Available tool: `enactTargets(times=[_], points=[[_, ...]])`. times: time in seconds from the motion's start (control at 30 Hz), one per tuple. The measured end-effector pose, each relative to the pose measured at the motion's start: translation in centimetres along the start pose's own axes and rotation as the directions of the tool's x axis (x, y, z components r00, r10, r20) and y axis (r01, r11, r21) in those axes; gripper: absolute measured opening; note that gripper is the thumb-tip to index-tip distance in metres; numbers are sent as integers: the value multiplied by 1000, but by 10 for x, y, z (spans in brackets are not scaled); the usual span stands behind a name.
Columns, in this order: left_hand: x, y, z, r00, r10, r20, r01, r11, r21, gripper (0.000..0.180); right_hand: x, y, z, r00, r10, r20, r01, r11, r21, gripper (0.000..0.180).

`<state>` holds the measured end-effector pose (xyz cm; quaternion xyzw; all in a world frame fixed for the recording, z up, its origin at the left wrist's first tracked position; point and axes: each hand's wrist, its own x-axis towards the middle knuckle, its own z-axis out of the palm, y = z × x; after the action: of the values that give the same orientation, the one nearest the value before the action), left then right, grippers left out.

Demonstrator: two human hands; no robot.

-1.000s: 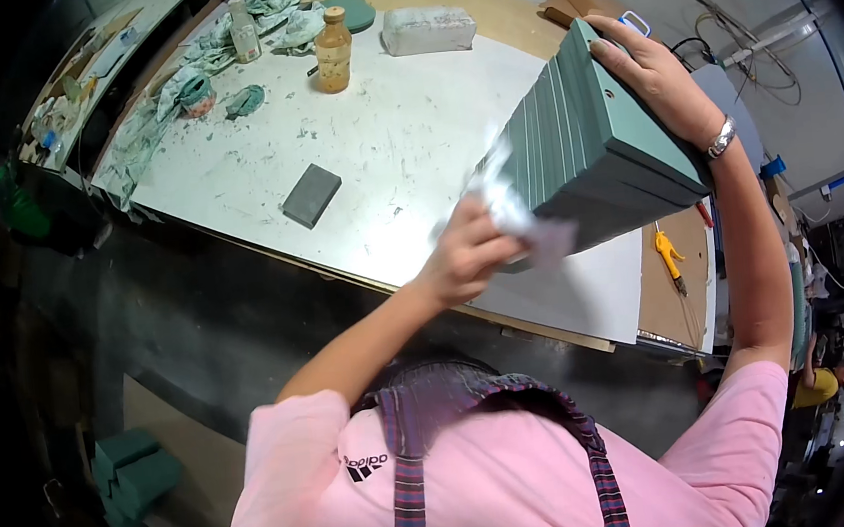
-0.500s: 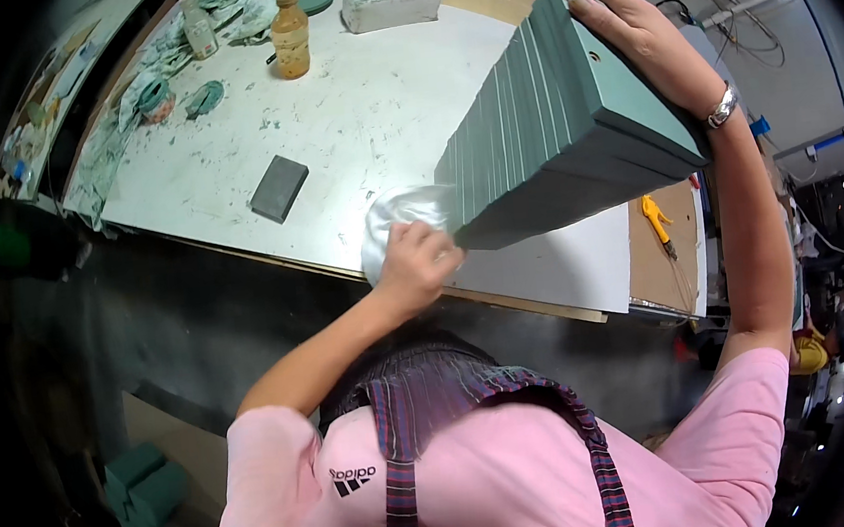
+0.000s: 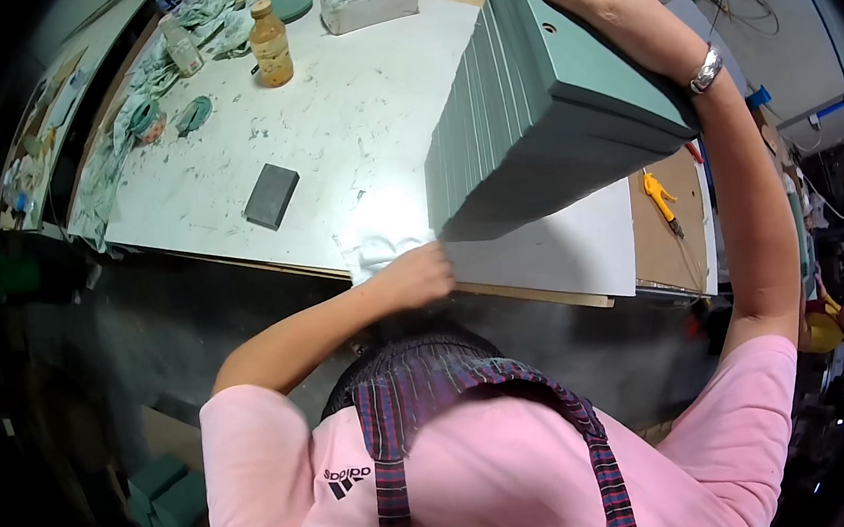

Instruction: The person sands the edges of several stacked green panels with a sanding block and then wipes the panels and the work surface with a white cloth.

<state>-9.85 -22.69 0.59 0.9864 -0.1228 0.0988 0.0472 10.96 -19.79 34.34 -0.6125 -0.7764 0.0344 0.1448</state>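
Observation:
A thick stack of grey-green slabs (image 3: 540, 123) stands tilted on the white table top (image 3: 329, 121), with its lower end near the front edge. My right hand (image 3: 610, 6) lies over the stack's upper end and holds it, fingers spread across the top slab. My left hand (image 3: 413, 276) is at the table's front edge just below the stack's lower corner. It grips a crumpled white cloth (image 3: 381, 249) that rests on the table top.
A dark grey block (image 3: 271, 196) lies left of the stack. Behind it stand an amber bottle (image 3: 270, 44), a white brick (image 3: 369, 2) and green-stained rags (image 3: 144, 122). A yellow cutter (image 3: 659, 198) lies on the brown board to the right. Green blocks (image 3: 161, 492) sit on the floor.
My left hand has dropped with the white cloth from the stack's lower front face to the table's front edge. My right hand stays on top of the stack.

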Motion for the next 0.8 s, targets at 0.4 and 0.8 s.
enactTargets(times=[0.4,0.8], points=[[-44,7,-6,939,-119,-324,57,979,-194,8,-6,-3,-5,1000,20,6,-20,999,26,55],[5,12,-13,429,-440,-789,335,889,-314,26,-1,18,7,1000,13,-14,-10,980,199,51]])
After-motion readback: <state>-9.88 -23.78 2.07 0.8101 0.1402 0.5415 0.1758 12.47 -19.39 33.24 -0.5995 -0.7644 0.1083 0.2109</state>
